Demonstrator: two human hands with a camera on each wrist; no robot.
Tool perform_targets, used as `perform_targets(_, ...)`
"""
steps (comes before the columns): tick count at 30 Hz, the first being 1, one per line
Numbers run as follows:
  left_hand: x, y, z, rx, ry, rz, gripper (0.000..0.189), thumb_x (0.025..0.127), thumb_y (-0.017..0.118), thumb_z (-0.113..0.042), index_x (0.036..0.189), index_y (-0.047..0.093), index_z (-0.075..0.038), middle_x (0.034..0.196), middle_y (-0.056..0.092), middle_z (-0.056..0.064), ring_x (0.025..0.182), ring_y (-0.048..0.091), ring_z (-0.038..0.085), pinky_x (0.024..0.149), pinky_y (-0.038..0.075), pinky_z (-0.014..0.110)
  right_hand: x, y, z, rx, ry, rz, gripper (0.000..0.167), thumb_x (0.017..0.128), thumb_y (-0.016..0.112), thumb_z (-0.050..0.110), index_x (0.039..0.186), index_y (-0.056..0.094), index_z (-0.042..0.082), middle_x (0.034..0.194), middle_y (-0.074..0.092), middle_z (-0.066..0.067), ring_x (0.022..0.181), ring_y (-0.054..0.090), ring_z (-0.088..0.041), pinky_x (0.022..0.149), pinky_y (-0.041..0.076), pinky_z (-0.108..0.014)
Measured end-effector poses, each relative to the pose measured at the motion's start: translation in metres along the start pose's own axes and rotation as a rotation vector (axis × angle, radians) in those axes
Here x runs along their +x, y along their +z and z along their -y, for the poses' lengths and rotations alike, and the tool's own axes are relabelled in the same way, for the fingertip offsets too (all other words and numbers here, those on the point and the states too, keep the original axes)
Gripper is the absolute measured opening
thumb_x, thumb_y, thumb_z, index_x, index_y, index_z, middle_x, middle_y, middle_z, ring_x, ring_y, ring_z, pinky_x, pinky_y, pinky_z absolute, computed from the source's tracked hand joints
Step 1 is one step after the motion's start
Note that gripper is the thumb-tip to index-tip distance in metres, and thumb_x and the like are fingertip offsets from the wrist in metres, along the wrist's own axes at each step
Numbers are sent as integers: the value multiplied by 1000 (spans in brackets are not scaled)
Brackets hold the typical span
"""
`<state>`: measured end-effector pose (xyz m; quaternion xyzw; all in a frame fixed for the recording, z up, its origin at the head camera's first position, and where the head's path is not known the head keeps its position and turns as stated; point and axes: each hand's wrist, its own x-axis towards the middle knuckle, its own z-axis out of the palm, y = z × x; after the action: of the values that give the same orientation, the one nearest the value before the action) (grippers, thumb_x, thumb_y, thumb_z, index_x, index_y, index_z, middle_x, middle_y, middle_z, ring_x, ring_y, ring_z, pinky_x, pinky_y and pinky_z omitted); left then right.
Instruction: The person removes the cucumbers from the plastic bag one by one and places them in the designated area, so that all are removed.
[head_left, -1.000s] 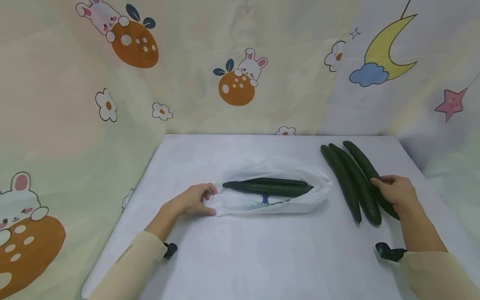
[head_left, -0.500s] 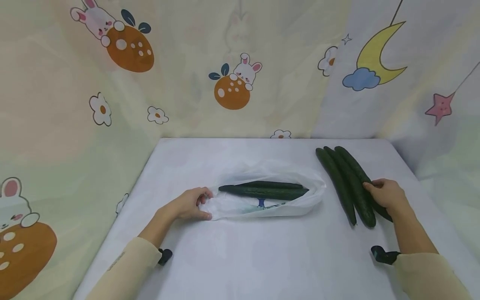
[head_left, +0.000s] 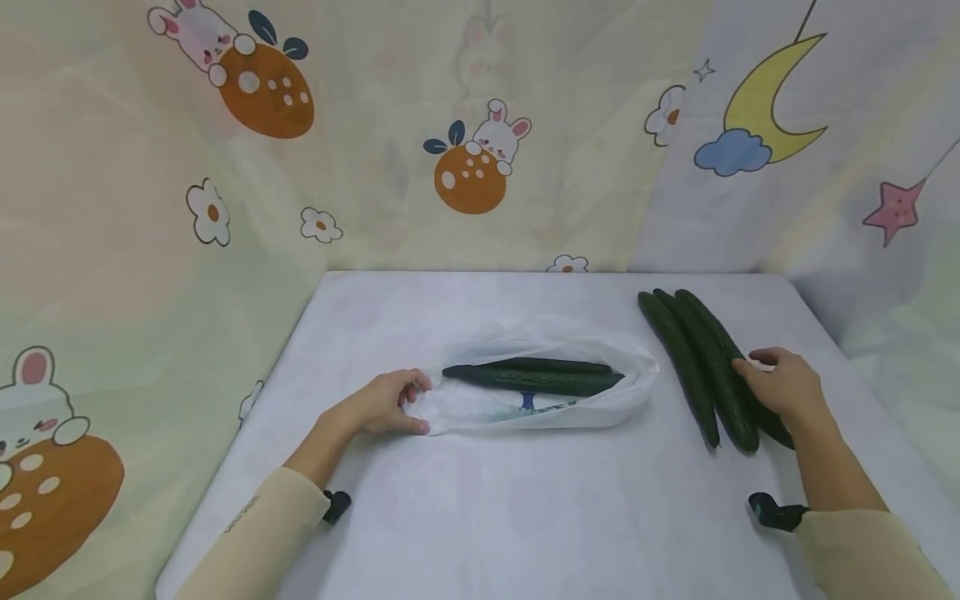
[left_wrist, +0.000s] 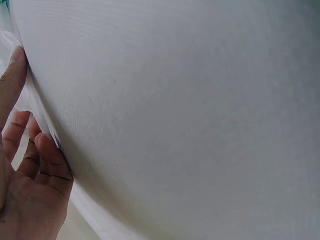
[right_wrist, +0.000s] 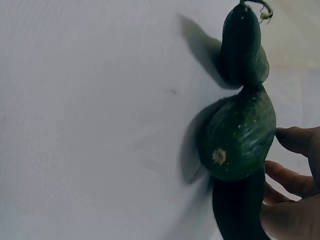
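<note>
In the head view, a white plastic bag (head_left: pixel 525 419) lies mouth to the right, with two cucumbers (head_left: pixel 540 381) showing in its opening. My left hand (head_left: pixel 390 404) holds the bag's left end, thumb on the near corner and fingers curled on the far side. On the right, three cucumbers lie side by side: a left one (head_left: pixel 678 367), a middle one (head_left: pixel 716 379) and a right one (head_left: pixel 768 421). Over the right cucumber is my right hand (head_left: pixel 787 387), its thumb touching the middle cucumber (right_wrist: pixel 240 135) in the right wrist view. Its fingers are parted from the thumb.
A white cloth (head_left: pixel 517 517) covers the table. Behind it hangs a printed curtain (head_left: pixel 375 150) with rabbits, flowers and a moon. Black wrist cameras (head_left: pixel 776 512) sit at both cuffs.
The right cucumber has shifted left against the middle one. My right hand's fingers have loosened from it and spread a little. My left hand stays at the bag's end.
</note>
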<state>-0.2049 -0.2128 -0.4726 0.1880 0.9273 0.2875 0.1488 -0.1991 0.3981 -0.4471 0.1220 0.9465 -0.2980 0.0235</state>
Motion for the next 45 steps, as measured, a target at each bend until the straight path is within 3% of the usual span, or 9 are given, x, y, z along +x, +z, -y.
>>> perform_targets(7, 0, -1, -2, -3, 4, 7, 56, 73, 94, -31, 117, 61, -20, 98, 56, -2, 87, 50, 16, 79, 43, 33, -1, -2, 20, 64, -38, -114, 69, 105, 47, 46, 147, 41, -9, 147, 33, -43, 128, 42, -61, 97, 44, -69)
perform_targets(15, -2, -1, -1, 12, 5, 5, 55, 74, 93, -33, 118, 61, -21, 99, 56, -3, 87, 51, 15, 79, 43, 32, -2, 3, 40, 94, -252, -186, 56, 107, 50, 34, 143, 47, -9, 145, 40, -40, 131, 42, -61, 101, 40, -70)
perform_targets(22, -4, -1, -4, 16, 10, -4, 55, 74, 93, -32, 118, 61, -20, 98, 57, -2, 88, 51, 15, 81, 43, 34, -7, 8, 57, 117, -362, -224, 51, 106, 55, 29, 143, 48, -7, 145, 44, -34, 132, 45, -56, 101, 41, -65)
perform_targets(29, -6, -4, -10, -14, 26, -6, 54, 74, 94, -28, 116, 62, -17, 97, 57, 0, 88, 52, 17, 81, 43, 33, -13, 13, 72, 167, -448, -238, 48, 104, 60, 24, 140, 52, -6, 140, 50, -31, 130, 48, -52, 106, 42, -56)
perform_targets(45, -6, -4, -11, -23, 11, 3, 53, 74, 93, -29, 117, 62, -19, 98, 57, 0, 89, 52, 17, 81, 43, 34, -18, 24, 98, 189, -571, -202, 45, 101, 65, 17, 138, 54, -6, 139, 50, -32, 129, 48, -52, 105, 41, -60)
